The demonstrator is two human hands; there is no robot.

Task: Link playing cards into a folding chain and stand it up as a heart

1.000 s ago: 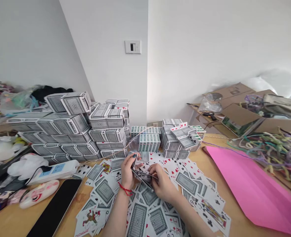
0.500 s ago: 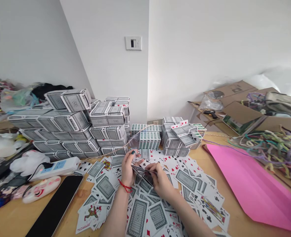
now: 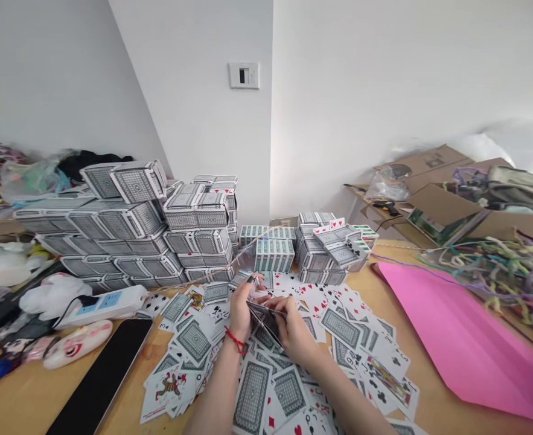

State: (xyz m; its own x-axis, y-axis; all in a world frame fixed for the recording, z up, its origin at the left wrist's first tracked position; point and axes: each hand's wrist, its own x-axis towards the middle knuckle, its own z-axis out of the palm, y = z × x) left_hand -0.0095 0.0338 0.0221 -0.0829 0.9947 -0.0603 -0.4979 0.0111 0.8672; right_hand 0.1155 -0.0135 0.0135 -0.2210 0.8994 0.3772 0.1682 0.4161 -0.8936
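Both hands meet over a wide spread of loose playing cards [image 3: 252, 386] on the table. My left hand [image 3: 242, 308], with a red string bracelet at its wrist, grips playing cards [image 3: 265, 323] folded at an angle to each other. My right hand [image 3: 291, 326] pinches the same cards from the other side, fingers bent around the edge. How many cards are held I cannot tell. Behind the hands stand blocks [image 3: 273, 255] made of folded cards. Larger stacks of card blocks [image 3: 134, 223] rise at the left, and a smaller stack [image 3: 323, 254] at the right.
A black phone [image 3: 103, 374] and a white power strip [image 3: 105, 305] lie at the left. Pink paper [image 3: 465, 344] covers the right side. Beyond it are a tangle of coloured cords [image 3: 497, 266] and an open cardboard box [image 3: 456, 208].
My left hand has shifted slightly right, toward my right hand, and the held cards sit closer between both hands. The camera view has moved very slightly.
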